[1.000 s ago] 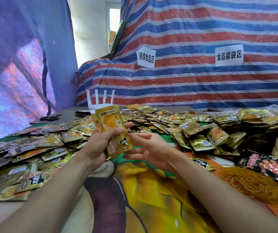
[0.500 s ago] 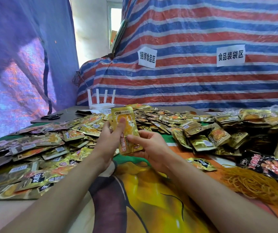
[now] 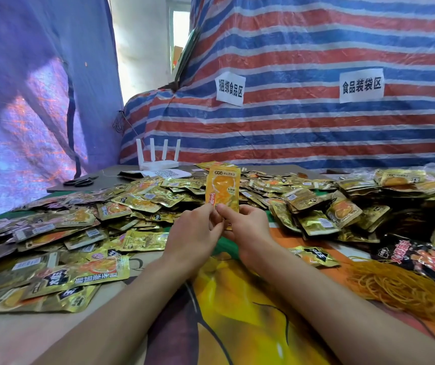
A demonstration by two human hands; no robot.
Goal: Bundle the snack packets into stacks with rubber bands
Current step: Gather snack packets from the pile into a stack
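Observation:
A small stack of gold-and-orange snack packets (image 3: 222,187) stands upright above the table's middle. My left hand (image 3: 194,237) and my right hand (image 3: 248,227) pinch its lower end from either side, thumbs and fingers meeting at the bottom edge. Several loose gold packets (image 3: 142,200) cover the table to the left and behind. More packets (image 3: 316,204) are heaped to the right. A tangle of yellow rubber bands (image 3: 400,285) lies at the right, apart from both hands.
A single packet (image 3: 313,255) lies just right of my right wrist. Dark red-and-black snack bags (image 3: 427,256) sit at the far right. A white router (image 3: 158,159) and scissors (image 3: 80,181) stand at the back left. A striped tarp (image 3: 316,127) closes off the rear.
The packet stack has moved right and turned upright. My right hand, open beside it before, now pinches its lower end together with my left hand.

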